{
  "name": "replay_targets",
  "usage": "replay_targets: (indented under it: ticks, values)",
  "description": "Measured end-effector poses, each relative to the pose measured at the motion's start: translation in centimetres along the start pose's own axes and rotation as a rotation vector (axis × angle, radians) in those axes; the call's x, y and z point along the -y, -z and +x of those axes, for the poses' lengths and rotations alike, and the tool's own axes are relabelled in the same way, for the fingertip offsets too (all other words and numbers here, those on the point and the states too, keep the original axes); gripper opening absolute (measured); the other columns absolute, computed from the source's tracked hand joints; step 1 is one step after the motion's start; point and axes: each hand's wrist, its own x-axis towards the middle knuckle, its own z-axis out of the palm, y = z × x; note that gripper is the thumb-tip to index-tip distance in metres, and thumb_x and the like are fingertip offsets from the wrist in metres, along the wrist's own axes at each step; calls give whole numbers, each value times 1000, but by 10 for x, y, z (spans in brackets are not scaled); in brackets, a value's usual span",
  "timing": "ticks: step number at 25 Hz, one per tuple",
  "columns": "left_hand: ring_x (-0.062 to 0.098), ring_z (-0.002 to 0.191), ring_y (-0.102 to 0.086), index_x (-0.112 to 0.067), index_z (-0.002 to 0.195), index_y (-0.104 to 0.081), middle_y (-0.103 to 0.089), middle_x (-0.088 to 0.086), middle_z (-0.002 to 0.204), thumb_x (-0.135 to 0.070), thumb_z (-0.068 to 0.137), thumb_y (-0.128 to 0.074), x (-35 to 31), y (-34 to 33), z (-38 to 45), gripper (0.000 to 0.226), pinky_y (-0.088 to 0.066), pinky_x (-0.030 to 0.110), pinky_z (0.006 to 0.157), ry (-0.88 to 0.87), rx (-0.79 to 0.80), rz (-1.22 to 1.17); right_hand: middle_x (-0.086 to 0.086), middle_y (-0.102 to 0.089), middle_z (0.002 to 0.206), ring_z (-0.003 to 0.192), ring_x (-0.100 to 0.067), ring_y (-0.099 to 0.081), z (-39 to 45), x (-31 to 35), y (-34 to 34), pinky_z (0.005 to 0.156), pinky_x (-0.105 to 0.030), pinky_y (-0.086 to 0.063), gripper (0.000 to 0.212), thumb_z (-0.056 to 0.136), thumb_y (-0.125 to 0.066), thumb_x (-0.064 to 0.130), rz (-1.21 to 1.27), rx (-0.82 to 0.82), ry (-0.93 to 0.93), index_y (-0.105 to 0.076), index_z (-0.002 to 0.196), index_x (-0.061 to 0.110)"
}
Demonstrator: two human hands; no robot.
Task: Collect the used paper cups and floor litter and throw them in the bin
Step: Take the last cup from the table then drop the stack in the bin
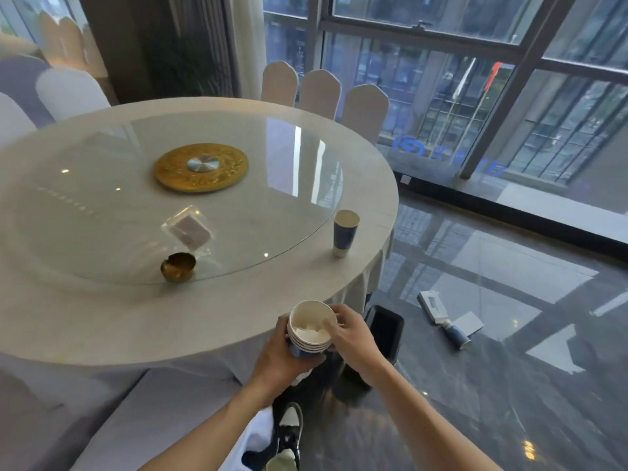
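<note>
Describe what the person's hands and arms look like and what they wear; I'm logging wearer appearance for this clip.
Both the left hand and the right hand are bare: no gloves, rings, watch or wristbands show. Both forearms are uncovered right down to the bottom edge of the frame, so no sleeve is in view. No markings or cables appear on either arm.

Bare forearms, no sleeves, black-and-white sneaker [289, 433], dark trousers [306, 385]

The bin [385, 329] sits half hidden behind the desk [102, 321] cloth and the right hand [353, 338]. The floor litter [448, 317] is too small to identify.
</note>
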Motion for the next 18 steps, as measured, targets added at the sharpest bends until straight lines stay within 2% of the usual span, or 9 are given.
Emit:
replay_targets:
  ticks: [3, 7, 10, 13, 18]
  values:
    - [13, 107, -67, -35, 128, -57, -69, -10, 117, -57, 43, -92, -22, -5, 78, 94, -58, 32, 87, -41, 7, -14, 5, -71, 117, 108, -15, -68, 62, 18, 29, 91, -43, -62, 29, 99, -61, 32, 27, 17, -13, -66, 127, 24]
    - [8, 106, -65, -39, 127, -55, -66, -16, 119, -47, 52, -97, -60, -5, 189, 86, -55, 23, 79, -78, 54, -36, 0, -72, 119, 105, -14, -68, 152, 58, 64, 80, -27, -60, 29, 102, -59, 29, 65, 11, -4, -66, 128, 17]
    - [4, 102, -65, -42, 124, -53, -66, -20, 113, -38, 58, -99, -92, -2, 248, 80, -51, 16, 74, -126, 60, -71, -1, -73, 112, 98, -17, -69, 210, 86, 83, 77, -33, -60, 26, 102, -60, 25, 50, -47, 24, -68, 124, 14]
    - [7, 101, -66, -36, 126, -53, -67, -16, 114, -34, 58, -100, -126, 4, 300, 83, -56, 22, 79, -167, 74, -75, -4, -74, 110, 98, -19, -72, 259, 108, 104, 80, -44, -65, 24, 97, -64, 20, 121, -114, 20, -71, 120, 16]
    - [16, 107, -68, -26, 128, -50, -68, -7, 119, -41, 52, -98, -176, -2, 363, 92, -60, 37, 89, -211, 59, -81, -5, -74, 108, 95, -17, -72, 315, 139, 146, 70, -31, -62, 22, 97, -64, 20, 156, -146, 78, -71, 117, 16]
